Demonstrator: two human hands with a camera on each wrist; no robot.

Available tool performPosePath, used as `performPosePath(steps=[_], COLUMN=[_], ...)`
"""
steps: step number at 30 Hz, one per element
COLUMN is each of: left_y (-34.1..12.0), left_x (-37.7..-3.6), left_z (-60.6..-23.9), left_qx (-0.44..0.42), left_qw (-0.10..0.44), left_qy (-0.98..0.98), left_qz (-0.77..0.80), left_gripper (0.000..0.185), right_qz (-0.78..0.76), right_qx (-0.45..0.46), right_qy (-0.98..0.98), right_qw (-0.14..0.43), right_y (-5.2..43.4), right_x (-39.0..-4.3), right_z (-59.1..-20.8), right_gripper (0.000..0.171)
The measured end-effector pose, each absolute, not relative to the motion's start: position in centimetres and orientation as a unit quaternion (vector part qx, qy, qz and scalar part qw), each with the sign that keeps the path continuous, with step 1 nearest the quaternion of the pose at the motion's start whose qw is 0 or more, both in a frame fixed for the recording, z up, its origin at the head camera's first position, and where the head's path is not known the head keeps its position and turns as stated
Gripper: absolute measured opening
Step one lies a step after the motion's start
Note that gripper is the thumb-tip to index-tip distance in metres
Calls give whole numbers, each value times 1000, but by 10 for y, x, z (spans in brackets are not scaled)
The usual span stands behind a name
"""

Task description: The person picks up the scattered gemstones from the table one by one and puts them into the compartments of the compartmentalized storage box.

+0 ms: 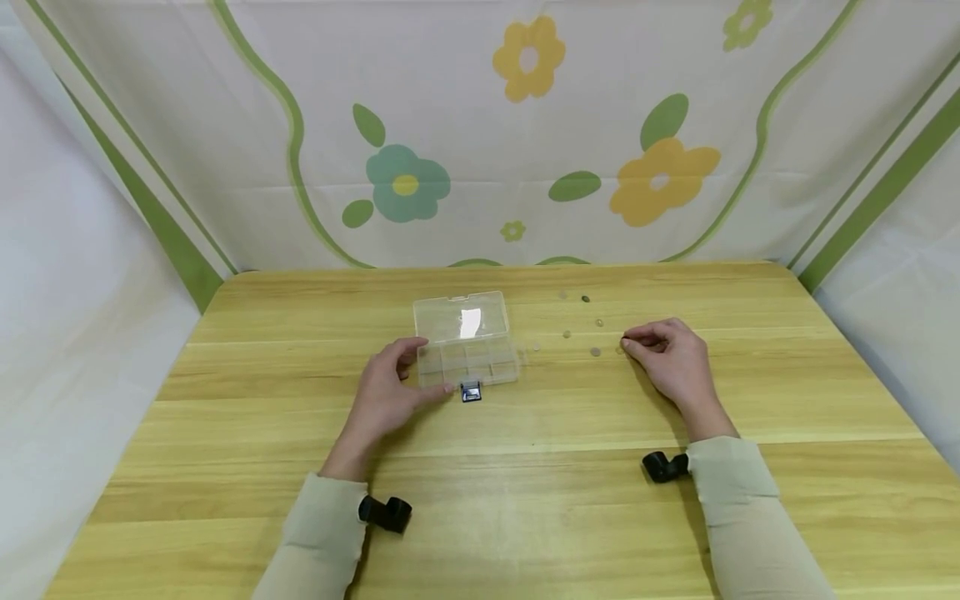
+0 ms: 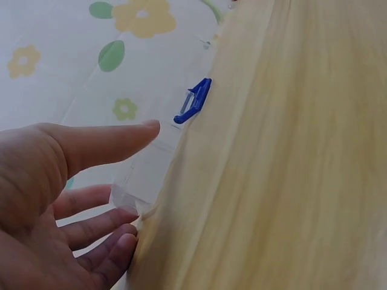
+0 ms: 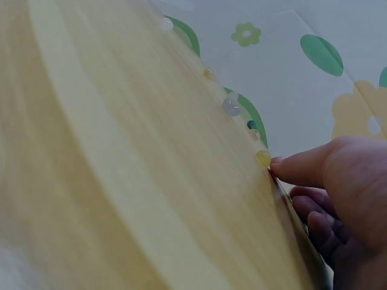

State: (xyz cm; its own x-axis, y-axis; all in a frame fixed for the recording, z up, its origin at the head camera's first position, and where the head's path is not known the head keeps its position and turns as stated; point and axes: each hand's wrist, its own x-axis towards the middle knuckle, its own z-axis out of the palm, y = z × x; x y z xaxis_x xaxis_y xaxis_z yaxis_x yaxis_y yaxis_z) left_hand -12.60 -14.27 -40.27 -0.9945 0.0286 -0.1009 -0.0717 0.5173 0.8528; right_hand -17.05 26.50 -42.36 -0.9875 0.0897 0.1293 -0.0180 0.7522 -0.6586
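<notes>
A clear plastic compartment box (image 1: 467, 360) lies on the table with its lid (image 1: 442, 318) tipped back and a blue latch (image 1: 471, 392) at its front. My left hand (image 1: 386, 390) holds the box's left end, thumb along the front by the latch and index finger at the rear left corner. The left wrist view shows the latch (image 2: 193, 101) just beyond the thumb tip. At the right, my right hand (image 1: 672, 362) pinches a small yellow bead (image 3: 263, 158) at the tabletop; the other fingers are curled under. The index fingertip is hidden in the right wrist view.
Several small beads lie between box and right hand, among them a dark green one (image 1: 586, 298), a pale brown one (image 1: 567, 334) and a clear greyish one (image 1: 596, 352). A flowered curtain (image 1: 480, 125) hangs behind the wooden table (image 1: 480, 517).
</notes>
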Motion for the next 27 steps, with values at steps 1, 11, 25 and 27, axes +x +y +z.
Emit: performPosePath(steps=[1, 11, 25, 27], left_y=[-143, -142, -140, -140], left_x=[-126, -126, -124, -124], left_z=[-402, -401, -397, -396], left_qx=[-15, -25, -38, -38], left_qw=[52, 59, 63, 63], left_qy=[870, 865, 860, 860], left_qz=[491, 497, 505, 505], left_gripper=[78, 77, 80, 80], right_qz=[350, 350, 373, 378], right_qx=[-19, -19, -13, -6], right_qy=[-933, -933, -923, -921], right_qw=[77, 83, 96, 95], right_y=[265, 266, 255, 250], right_x=[-171, -171, -169, -169], right_z=[-424, -425, -409, -404], right_gripper=[25, 25, 29, 29])
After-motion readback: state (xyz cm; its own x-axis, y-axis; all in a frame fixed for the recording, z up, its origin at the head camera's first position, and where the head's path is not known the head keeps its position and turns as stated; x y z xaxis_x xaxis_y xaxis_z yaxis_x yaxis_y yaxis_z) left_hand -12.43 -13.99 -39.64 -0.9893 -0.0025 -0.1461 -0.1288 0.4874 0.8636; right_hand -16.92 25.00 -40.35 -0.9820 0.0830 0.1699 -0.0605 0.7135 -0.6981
